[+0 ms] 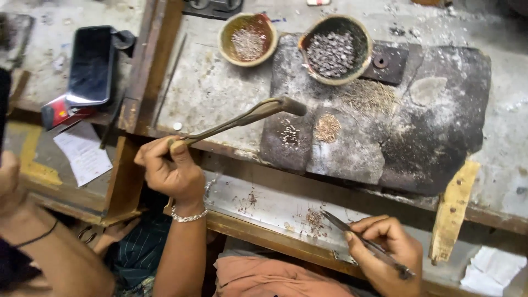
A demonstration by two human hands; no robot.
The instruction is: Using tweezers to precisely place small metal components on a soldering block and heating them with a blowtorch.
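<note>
My left hand [173, 170], with a silver bracelet at the wrist, grips the thin end of a brass blowpipe [247, 116]. Its thick nozzle reaches over the left edge of a dark charred slab [434, 126]. On the slab lie small heaps of tiny metal bits [328, 127], one pale heap [290, 135] just below the nozzle. My right hand [385, 245] holds slim metal tweezers [336, 221]. Their tips point up-left over a shallow metal tray [275, 201], close to a scatter of reddish bits [314, 219].
Two round bowls stand at the back, a tan one [224, 39] with pale bits and a dark one [366, 50] with grey beads. A phone [91, 63] lies at the far left above a paper slip [82, 151]. Another person's arm [33, 242] is at the lower left. A wooden wedge [452, 209] leans at the right.
</note>
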